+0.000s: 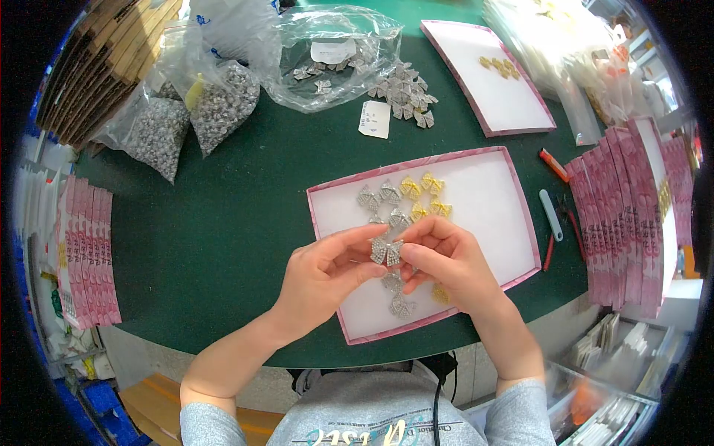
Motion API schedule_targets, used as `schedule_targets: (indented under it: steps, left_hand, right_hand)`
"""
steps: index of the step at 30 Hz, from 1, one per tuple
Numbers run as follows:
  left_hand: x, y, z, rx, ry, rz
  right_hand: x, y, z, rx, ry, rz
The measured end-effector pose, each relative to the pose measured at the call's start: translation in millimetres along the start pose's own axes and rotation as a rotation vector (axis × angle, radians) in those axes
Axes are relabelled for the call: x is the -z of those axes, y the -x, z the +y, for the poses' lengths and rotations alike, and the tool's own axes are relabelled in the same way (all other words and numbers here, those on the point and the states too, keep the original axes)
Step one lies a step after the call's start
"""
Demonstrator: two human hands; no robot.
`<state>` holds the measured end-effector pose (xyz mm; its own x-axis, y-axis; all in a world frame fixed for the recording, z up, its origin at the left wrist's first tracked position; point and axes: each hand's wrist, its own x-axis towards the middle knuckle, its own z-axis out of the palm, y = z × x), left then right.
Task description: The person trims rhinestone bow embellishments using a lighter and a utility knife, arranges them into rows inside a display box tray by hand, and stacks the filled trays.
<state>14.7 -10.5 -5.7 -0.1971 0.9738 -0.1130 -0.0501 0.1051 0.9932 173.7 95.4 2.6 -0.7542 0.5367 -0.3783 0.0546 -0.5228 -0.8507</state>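
Note:
Between my two hands is a silver bow-shaped rhinestone charm (386, 252), held over a white-lined tray with a pink rim (315, 210). My left hand (320, 269) pinches its left side with thumb and fingers. On the other side, my right hand (446, 262) grips the charm's right edge, fingers curled. Silver bows (368, 197) and gold bows (432, 183) lie in rows in the tray beyond my fingers. Another silver bow (401, 305) and a gold one (441, 294) show below my hands. My hands hide part of the rows.
Loose silver bows (405, 93) lie at the back beside an open plastic bag (327, 82) and a white label (374, 119). Bags of small silver pieces (223, 104) stand left. A second tray (485, 123), stacked pink boxes (617, 215), a cutter (551, 215) and pliers (575, 232) are right.

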Motion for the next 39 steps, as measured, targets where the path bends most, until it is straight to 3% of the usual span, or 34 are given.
schedule_targets:
  steps: [39]
  left_hand:
    - [0.9,-0.1,0.8,0.059,0.053,-0.008]
  right_hand:
    - [5.6,-2.1,4.5,0.021,-0.019,-0.048]
